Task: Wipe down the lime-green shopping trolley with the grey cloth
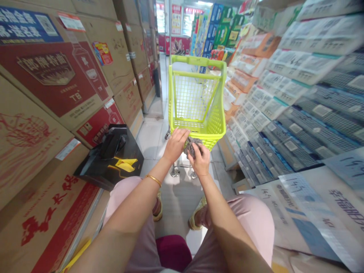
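A lime-green plastic shopping cart (198,60) stands in front of my knees, its basket tilted so that the inside shows. My left hand (176,144) lies curled over the cart's near rim, its fingertips close to a crumpled grey cloth (192,147). Against the outside of that same rim, my right hand (200,159) grips the cloth with bent fingers. Part of the cloth is hidden under the fingers, and the left thumb is mostly out of sight.
Stacked cartons (54,72) form a wall on the left, with a black gift bag (127,151) beside my knee. Packaged goods (295,117) are piled on the right. The tiled aisle (152,132) runs ahead between them. A maroon seat (173,252) shows between my legs.
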The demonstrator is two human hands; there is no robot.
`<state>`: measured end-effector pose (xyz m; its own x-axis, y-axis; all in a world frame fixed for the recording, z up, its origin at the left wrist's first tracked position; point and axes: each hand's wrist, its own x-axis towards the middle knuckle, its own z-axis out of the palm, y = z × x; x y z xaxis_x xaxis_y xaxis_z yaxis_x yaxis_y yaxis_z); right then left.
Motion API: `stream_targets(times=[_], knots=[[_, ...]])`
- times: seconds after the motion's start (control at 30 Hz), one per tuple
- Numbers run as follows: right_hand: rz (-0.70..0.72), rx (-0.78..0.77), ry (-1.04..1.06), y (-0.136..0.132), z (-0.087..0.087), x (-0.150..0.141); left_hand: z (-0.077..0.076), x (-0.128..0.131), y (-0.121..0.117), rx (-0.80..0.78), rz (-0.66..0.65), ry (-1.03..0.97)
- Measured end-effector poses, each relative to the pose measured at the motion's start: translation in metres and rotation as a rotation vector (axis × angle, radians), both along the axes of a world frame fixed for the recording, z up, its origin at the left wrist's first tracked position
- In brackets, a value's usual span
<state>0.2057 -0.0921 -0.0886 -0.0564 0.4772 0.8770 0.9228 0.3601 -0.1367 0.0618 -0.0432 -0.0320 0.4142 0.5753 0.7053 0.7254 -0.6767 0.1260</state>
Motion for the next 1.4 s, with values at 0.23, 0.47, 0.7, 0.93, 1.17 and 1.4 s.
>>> stream_targets(times=[0.23, 0.47, 0.7, 0.93, 1.17, 1.4], knots=[[0.025, 0.040, -0.228, 0.011, 0.026, 0.012, 0.003, -0.013, 0.002, 0.012, -0.034, -0.035], [0.129, 0.045, -0.589, 0.034, 0.039, 0.032, 0.010, -0.029, 0.006, 0.051, -0.112, 0.134], [0.360, -0.070, -0.781, 0.050, 0.054, 0.035, 0.009, -0.034, 0.019, 0.068, -0.120, 0.233], [0.493, -0.048, -0.846, 0.048, 0.029, 0.034, 0.004, -0.036, 0.028, 0.061, -0.156, 0.222], [0.526, -0.055, -0.716, 0.047, 0.024, 0.044, -0.036, -0.049, 0.005, 0.146, -0.173, 0.201], [0.480, 0.048, -0.624, 0.043, 0.043, 0.045, -0.060, -0.014, -0.004, 0.089, 0.102, 0.044]])
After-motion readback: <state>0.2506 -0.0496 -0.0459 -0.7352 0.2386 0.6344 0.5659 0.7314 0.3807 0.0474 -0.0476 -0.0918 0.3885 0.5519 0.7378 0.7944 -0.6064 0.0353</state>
